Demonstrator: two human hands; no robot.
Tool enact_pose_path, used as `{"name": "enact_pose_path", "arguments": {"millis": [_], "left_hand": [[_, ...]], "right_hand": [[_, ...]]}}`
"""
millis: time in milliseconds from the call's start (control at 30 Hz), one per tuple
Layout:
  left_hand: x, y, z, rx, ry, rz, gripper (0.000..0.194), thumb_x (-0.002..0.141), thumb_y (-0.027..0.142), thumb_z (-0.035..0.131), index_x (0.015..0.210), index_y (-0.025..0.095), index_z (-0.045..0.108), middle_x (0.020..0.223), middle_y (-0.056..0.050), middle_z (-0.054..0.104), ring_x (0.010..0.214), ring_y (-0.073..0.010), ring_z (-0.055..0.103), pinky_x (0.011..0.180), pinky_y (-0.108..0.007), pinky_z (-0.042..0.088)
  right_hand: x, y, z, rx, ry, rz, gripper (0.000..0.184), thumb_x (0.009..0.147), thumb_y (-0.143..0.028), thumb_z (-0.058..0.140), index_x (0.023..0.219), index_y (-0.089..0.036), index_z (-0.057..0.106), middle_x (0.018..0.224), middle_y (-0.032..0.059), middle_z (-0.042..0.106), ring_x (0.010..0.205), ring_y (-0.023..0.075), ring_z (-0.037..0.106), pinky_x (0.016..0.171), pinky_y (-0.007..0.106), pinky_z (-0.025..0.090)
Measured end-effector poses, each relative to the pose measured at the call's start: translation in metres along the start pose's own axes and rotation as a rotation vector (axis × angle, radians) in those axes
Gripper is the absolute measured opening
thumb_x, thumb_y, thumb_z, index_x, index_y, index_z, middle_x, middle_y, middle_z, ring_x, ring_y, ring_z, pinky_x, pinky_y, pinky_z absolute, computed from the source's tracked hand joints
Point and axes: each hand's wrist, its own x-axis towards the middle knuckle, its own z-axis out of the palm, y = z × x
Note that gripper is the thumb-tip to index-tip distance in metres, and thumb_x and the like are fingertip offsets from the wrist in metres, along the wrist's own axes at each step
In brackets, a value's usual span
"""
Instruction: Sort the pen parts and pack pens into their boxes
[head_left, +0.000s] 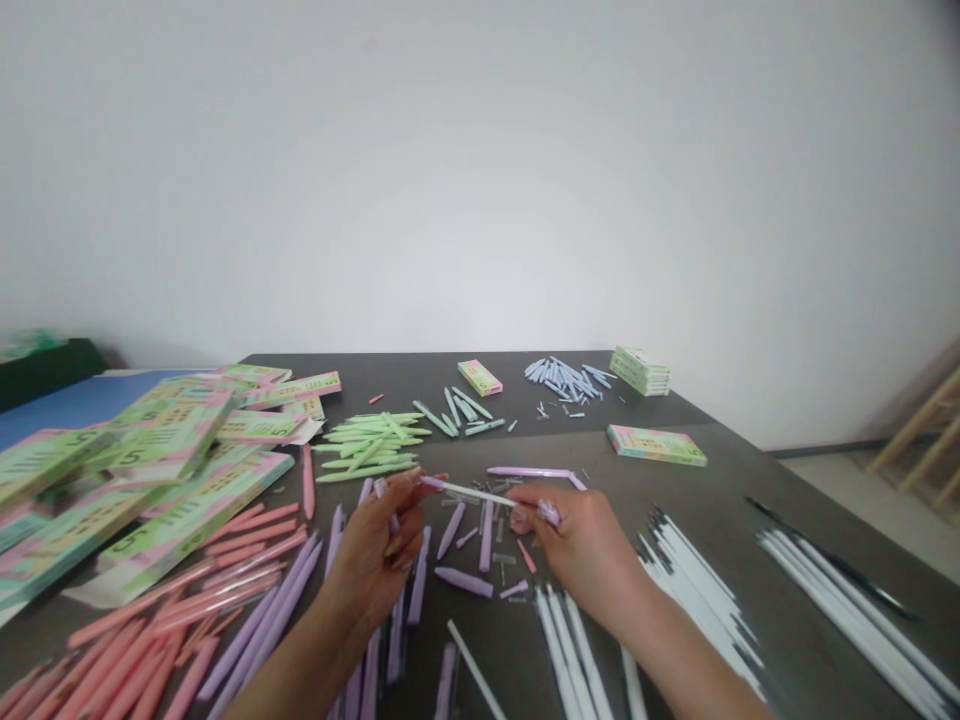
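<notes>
Above the counter (551,443), a slim white rod (478,493), purple-tipped, is pinched by the left hand (382,545) and the right hand (589,540).

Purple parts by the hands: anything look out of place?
Yes: a small pink piece lies among the purple parts, near the right hand. It looks stray because the pink pens are heaped at left.

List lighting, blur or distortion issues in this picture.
Head view: soft light on the wall, no harsh glare, top-right corner darkened; head view: green item at far left smeared; head view: white rods at lower right seemingly stretched; head view: the held rod between left hand and right hand readable in outline, fine detail soft.
</notes>
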Motion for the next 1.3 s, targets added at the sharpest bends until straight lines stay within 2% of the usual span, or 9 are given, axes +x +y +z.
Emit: {"name": "enact_pose_path", "arguments": {"millis": [267, 433, 633, 1000, 1300], "left_hand": [[0.0, 0.002, 0.001, 0.02, 0.023, 0.034, 0.015, 0.069, 0.019, 0.064, 0.068, 0.014, 0.05, 0.071, -0.002, 0.067, 0.026, 0.0037, 0.023, 0.024, -0.011, 0.016], [0.001, 0.002, -0.002, 0.031, 0.016, 0.046, 0.016, 0.07, 0.022, 0.064, 0.068, 0.014, 0.05, 0.072, -0.001, 0.067, 0.026, 0.0037, 0.023, 0.024, -0.011, 0.015], [0.0, 0.001, -0.002, 0.038, -0.005, 0.049, 0.014, 0.071, 0.021, 0.063, 0.069, 0.013, 0.051, 0.073, -0.002, 0.067, 0.027, 0.0038, 0.023, 0.025, -0.012, 0.015], [-0.001, 0.002, -0.001, 0.078, -0.018, 0.12, 0.016, 0.072, 0.027, 0.063, 0.071, 0.014, 0.054, 0.072, -0.001, 0.067, 0.027, 0.0031, 0.024, 0.025, -0.011, 0.015], [-0.002, 0.001, 0.0, 0.038, 0.002, 0.115, 0.016, 0.07, 0.026, 0.064, 0.071, 0.016, 0.052, 0.068, 0.002, 0.066, 0.026, 0.0026, 0.025, 0.025, -0.012, 0.015]], "right_hand": [[-0.002, 0.003, 0.014, 0.1, -0.036, 0.114, 0.023, 0.077, -0.013, 0.042, 0.078, -0.019, 0.065, 0.062, 0.0011, 0.066, 0.054, 0.0133, 0.062, 0.047, 0.019, 0.041], [-0.003, 0.006, 0.018, 0.164, -0.058, 0.121, 0.022, 0.079, -0.017, 0.042, 0.073, -0.019, 0.064, 0.064, 0.0021, 0.066, 0.059, 0.0139, 0.063, 0.047, 0.019, 0.041], [-0.003, 0.004, 0.017, 0.172, -0.03, 0.137, 0.023, 0.081, -0.024, 0.045, 0.086, -0.019, 0.067, 0.067, 0.0019, 0.067, 0.054, 0.0137, 0.061, 0.044, 0.02, 0.039], [0.0, 0.008, 0.022, 0.321, 0.011, 0.171, 0.022, 0.081, -0.029, 0.046, 0.086, -0.018, 0.065, 0.067, 0.0022, 0.065, 0.06, 0.0153, 0.063, 0.046, 0.021, 0.044], [-0.001, 0.005, 0.025, 0.341, -0.048, 0.205, 0.023, 0.082, -0.029, 0.045, 0.09, -0.018, 0.064, 0.071, 0.0024, 0.064, 0.062, 0.0158, 0.064, 0.045, 0.021, 0.045]]}}
